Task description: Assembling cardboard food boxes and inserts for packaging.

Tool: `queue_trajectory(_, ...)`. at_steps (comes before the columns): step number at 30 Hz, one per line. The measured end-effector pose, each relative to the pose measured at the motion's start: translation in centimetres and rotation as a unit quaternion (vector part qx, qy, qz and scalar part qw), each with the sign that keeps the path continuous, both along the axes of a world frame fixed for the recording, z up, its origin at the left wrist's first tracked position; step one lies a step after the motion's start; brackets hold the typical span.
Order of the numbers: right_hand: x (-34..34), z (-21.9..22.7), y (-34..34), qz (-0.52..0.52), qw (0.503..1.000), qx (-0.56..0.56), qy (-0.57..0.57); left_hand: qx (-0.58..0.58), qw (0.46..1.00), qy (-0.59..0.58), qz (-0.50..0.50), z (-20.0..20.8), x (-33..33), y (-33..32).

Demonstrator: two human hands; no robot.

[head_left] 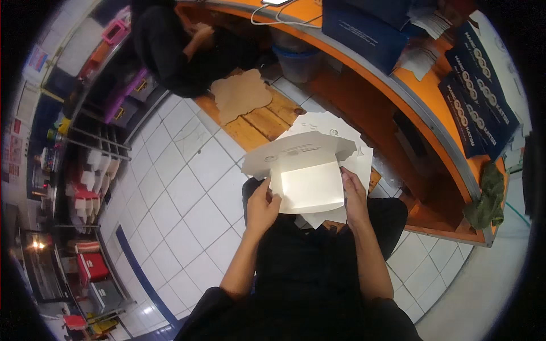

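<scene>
Over your lap, both hands pinch the half-folded white box (305, 173), left hand (261, 206) and right hand (354, 196) closed on its side walls, and uneven squeezing could crease a flap or drop it onto the blanks (333, 129).

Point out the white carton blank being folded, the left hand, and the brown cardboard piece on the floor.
white carton blank (311, 186), head view, on its flat centre panel.
left hand (261, 209), head view, on the back of the hand.
brown cardboard piece (240, 94), head view, on its middle.
</scene>
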State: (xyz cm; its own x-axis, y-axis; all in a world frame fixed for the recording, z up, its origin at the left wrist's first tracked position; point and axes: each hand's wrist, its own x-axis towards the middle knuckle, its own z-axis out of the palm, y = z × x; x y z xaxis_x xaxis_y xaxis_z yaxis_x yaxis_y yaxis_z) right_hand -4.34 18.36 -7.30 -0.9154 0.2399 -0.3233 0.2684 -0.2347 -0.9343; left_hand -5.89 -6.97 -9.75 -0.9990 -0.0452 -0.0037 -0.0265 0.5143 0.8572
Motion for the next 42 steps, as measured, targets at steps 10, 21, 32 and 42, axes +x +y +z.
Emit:
queue_trajectory(10,-1.4,1.2,0.3,0.074,0.994,0.037,-0.071,0.291,0.942,-0.033,0.162,1.1,1.8,2.1)
queue_trajectory(21,-2.8,2.4,0.8,0.17,0.981,0.039,-0.081,0.48,0.853,-0.08,0.192,0.2,2.4,1.5)
queue_trajectory(32,-5.8,1.1,-0.2,0.27,0.95,0.137,-0.079,0.431,0.872,-0.062,0.224,-1.4,3.3,0.1)
queue_trajectory(42,-10.3,-4.7,6.0,0.378,0.792,0.478,-0.039,0.324,0.922,0.018,0.21,-5.6,1.9,4.0)
